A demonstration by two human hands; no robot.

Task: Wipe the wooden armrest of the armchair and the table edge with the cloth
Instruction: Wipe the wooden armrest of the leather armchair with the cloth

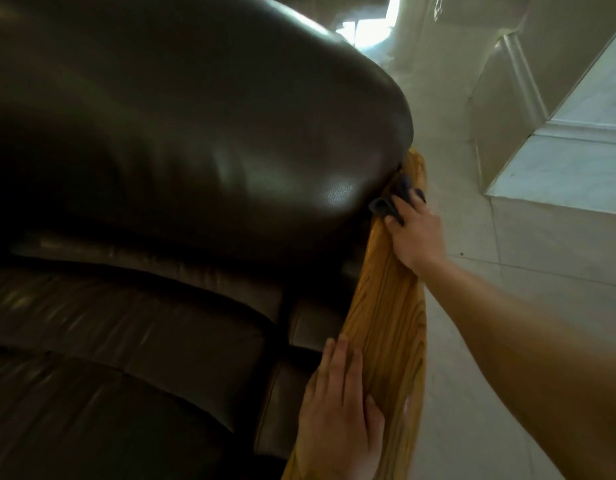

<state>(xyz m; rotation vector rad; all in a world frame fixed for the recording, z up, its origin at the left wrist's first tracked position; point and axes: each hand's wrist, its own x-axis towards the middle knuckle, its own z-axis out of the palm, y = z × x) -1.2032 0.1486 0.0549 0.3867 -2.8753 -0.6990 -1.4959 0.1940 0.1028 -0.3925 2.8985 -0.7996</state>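
Glossy golden-oak wooden armrest (pixel 386 323), bold grain, running from 6 toward 12 o'clock beside the dark leather armchair (pixel 182 140). At its far end, right hand (pixel 412 233) clutching a dark bunched cloth (pixel 391 200) (pressed against wood). Left hand (pixel 341 410) flat, fingers spread, at 6 o'clock.

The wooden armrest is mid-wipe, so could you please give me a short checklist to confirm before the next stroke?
1. Cloth under the right hand: ok.
2. Cloth on the wooden armrest, at its far end by the leather backrest: ok.
3. Left hand flat on the near end, bracing: ok.
4. Armrest between the hands bare: ok.
5. Wood already clean: cannot tell.
6. Table edge in view: not ok.
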